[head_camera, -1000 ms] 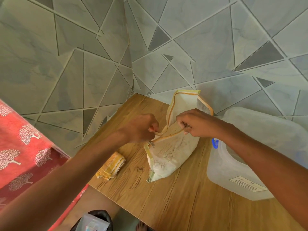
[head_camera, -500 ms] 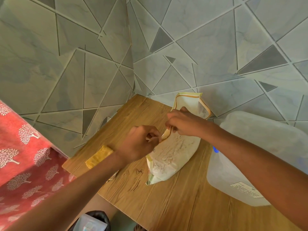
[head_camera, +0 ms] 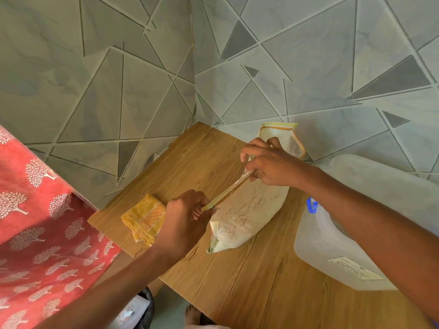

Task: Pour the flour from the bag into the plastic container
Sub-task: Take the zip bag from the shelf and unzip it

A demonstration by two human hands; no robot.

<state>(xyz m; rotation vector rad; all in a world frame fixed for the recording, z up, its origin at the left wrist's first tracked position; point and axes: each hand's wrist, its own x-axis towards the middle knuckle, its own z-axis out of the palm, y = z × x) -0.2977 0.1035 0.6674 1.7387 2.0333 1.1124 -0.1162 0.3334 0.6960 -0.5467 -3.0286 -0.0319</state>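
At the near edge of the wooden counter point(head_camera: 249, 288) a bare foot point(head_camera: 193, 313) shows on the floor. On the left is a red cloth with white trees point(head_camera: 40, 229). The left hand point(head_camera: 184, 224) is curled and pinches the near end of the bag's zip strip point(head_camera: 228, 194), beside a folded yellow cloth point(head_camera: 145, 218). The flour bag point(head_camera: 249, 214) lies on the counter between the hands, its top leaning toward the tiled wall point(head_camera: 308, 79). The right hand point(head_camera: 270, 163) pinches the far part of the strip with curled fingers point(head_camera: 251, 150). The plastic container point(head_camera: 332, 243) stands just to the right of the bag, partly behind the right arm.
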